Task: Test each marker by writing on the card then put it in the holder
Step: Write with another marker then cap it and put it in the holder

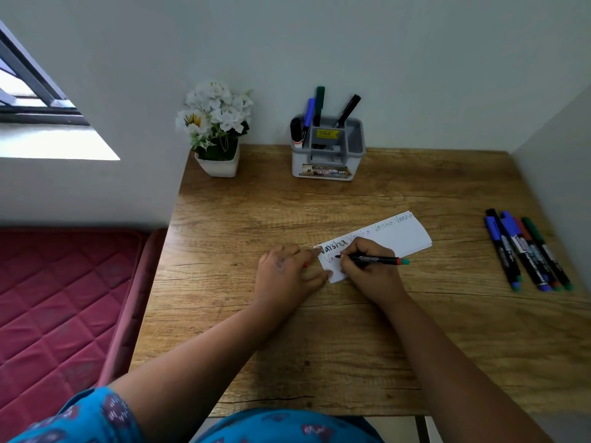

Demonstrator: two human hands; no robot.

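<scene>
A white card [403,235] lies slanted on the wooden desk, with the same word written on it several times. My right hand [367,266] grips a black marker [377,259] with a green end, its tip touching the card's lower left part. My left hand [284,276] lies flat on the desk, its fingertips pressing the card's left edge; a small red cap shows under its fingers. A grey and white holder [329,164] stands at the back of the desk with several markers upright in it. Several loose markers [527,251] lie side by side at the right.
A white pot of white flowers [217,129] stands at the desk's back left corner. Walls close the desk at the back and right. A red mattress [57,298] lies to the left, below desk level. The desk's front edge [319,410] is near my body.
</scene>
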